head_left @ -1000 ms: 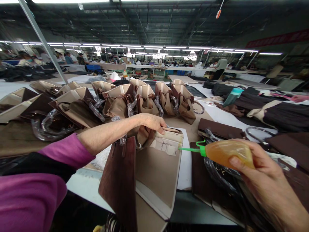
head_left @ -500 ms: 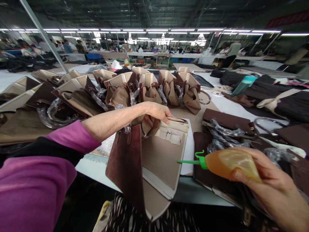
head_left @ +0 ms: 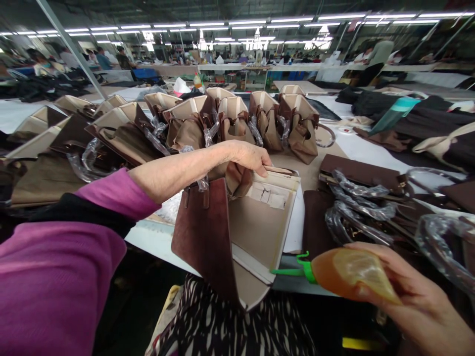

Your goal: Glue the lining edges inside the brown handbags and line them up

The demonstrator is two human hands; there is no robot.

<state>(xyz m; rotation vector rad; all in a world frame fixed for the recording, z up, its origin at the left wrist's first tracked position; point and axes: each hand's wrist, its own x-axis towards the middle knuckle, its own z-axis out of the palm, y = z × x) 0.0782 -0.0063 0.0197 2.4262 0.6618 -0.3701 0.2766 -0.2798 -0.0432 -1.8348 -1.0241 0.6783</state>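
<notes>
My left hand (head_left: pixel 252 157) grips the top edge of a dark brown handbag (head_left: pixel 202 237), its thumb and fingers closed on the rim. The bag lies opened out at the table's front edge, so its beige inner panel (head_left: pixel 260 232) faces up. My right hand (head_left: pixel 404 287) is wrapped round a glue bottle (head_left: pixel 351 274) of amber liquid, tilted on its side. The bottle's green nozzle (head_left: pixel 289 272) points left, its tip at the lower right edge of the inner panel. Whether the tip touches the panel I cannot tell.
Several half-made handbags (head_left: pixel 233 118) stand in rows behind. To the right lie brown bags with plastic-wrapped handles (head_left: pixel 359 207). A teal bottle (head_left: pixel 397 113) rests on dark cloth farther back. A metal pole (head_left: pixel 70 49) rises at left. People work at distant tables.
My right hand has moved the glue bottle down along the panel's right edge, from mid-height to the lower corner. My left hand keeps its hold on the bag. The camera view has shifted slightly.
</notes>
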